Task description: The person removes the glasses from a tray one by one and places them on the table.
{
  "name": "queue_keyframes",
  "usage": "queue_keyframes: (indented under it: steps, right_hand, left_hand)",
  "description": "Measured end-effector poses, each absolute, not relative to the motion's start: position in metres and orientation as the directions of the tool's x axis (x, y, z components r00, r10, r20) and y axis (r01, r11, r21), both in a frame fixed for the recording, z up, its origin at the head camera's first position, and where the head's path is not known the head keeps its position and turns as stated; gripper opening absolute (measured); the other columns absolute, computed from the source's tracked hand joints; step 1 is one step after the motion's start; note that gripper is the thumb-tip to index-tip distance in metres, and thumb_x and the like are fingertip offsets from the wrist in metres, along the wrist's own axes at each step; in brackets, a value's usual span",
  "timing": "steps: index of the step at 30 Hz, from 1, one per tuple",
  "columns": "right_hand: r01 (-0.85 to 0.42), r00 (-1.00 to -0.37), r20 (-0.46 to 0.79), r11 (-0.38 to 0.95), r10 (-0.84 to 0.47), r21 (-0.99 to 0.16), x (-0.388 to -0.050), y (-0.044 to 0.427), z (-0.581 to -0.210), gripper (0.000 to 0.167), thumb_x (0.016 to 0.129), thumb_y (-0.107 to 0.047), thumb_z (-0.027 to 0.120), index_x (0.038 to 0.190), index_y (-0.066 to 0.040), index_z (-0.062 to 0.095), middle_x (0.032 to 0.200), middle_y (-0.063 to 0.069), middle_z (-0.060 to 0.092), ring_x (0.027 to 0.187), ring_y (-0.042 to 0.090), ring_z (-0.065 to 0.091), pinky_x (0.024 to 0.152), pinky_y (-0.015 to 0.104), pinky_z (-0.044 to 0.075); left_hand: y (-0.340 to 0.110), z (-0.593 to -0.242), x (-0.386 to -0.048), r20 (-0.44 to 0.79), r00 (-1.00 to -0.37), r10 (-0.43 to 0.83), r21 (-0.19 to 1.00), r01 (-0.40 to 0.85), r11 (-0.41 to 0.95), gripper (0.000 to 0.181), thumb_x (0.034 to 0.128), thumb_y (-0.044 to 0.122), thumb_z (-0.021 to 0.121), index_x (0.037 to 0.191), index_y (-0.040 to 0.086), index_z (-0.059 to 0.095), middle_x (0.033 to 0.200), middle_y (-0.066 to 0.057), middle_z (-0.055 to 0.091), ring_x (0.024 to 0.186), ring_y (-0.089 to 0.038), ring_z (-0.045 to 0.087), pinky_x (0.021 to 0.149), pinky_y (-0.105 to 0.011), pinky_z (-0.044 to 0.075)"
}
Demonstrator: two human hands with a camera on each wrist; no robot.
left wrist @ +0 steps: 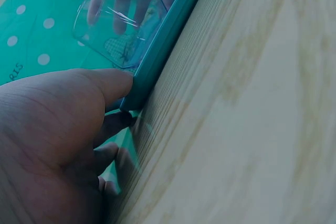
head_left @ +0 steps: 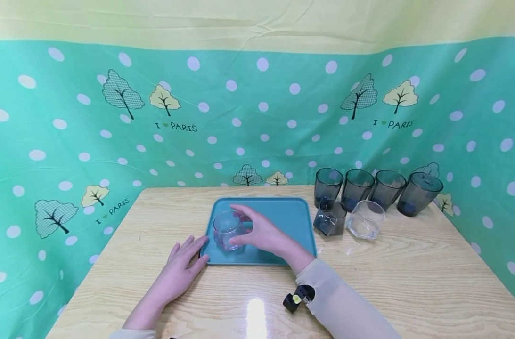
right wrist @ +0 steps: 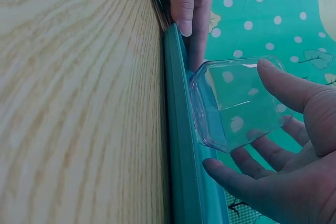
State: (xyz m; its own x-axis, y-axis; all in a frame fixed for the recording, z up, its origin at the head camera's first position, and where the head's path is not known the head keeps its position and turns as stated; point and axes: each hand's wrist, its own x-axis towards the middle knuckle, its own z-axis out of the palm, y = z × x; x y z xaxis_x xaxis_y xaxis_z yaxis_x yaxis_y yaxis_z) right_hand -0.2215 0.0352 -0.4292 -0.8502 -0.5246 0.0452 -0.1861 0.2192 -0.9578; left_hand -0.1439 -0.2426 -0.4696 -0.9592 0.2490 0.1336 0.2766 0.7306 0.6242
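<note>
A clear, faceted glass (head_left: 228,230) stands upright on the left part of a teal tray (head_left: 278,207). My right hand (head_left: 259,230) reaches round it from the right, the thumb on the near side and the fingers on the far side. Through the glass (right wrist: 239,103), some of those fingers show in the right wrist view, and the thumb tip meets its rim. At the tray's left edge rests my left hand (head_left: 183,266), fingers extended. Its thumb touches the tray's rim in the left wrist view, where the other fingers lie partly in shadow.
Several tall dark tumblers (head_left: 358,188) line the back right of the wooden table (head_left: 388,287). In front of them stand a short dark glass (head_left: 330,219) and another short clear glass (head_left: 364,221). A patterned green cloth (head_left: 257,117) hangs behind the table.
</note>
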Motion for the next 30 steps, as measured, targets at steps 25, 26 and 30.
queue_keyframes:
  steps: [25, 26, 30]
  right_hand:
    - [-0.180, -0.848, 0.037, 0.221, -0.528, -0.959, -0.2203, 0.0350, -0.4282, 0.091, 0.093, -0.014, 0.092, 0.170, -0.024, 0.044, 0.160, 0.005, 0.055, 0.150, 0.031, 0.050, 0.116, 0.045, 0.054]
    - [-0.179, -0.849, 0.036, 0.222, -0.527, -0.958, -0.2201, 0.0349, -0.4279, 0.091, 0.093, -0.013, 0.092, 0.170, -0.024, 0.044, 0.160, 0.005, 0.055, 0.150, 0.030, 0.050, 0.116, 0.045, 0.054]
    - [-0.173, -0.850, 0.033, 0.220, -0.526, -0.960, -0.2193, 0.0347, -0.4271, 0.091, 0.094, -0.011, 0.091, 0.170, -0.024, 0.044, 0.161, 0.007, 0.054, 0.150, 0.030, 0.050, 0.116, 0.045, 0.054]
  left_hand:
    - [-0.2421, -0.4677, -0.1424, 0.133, -0.961, 0.242, 0.609, 0.273, 0.745, 0.054, 0.1145, 0.026, 0.064, 0.162, 0.003, 0.054, 0.164, -0.018, 0.054, 0.162, -0.048, 0.030, 0.132, -0.071, 0.006]
    - [-0.2421, -0.4676, -0.1424, 0.134, -0.961, 0.242, 0.610, 0.272, 0.744, 0.054, 0.1145, 0.026, 0.065, 0.162, 0.003, 0.054, 0.164, -0.018, 0.054, 0.162, -0.049, 0.030, 0.132, -0.071, 0.006]
    - [-0.2415, -0.4669, -0.1418, 0.144, -0.959, 0.244, 0.610, 0.281, 0.741, 0.054, 0.1142, 0.025, 0.065, 0.162, 0.002, 0.054, 0.164, -0.018, 0.055, 0.161, -0.050, 0.031, 0.131, -0.072, 0.006]
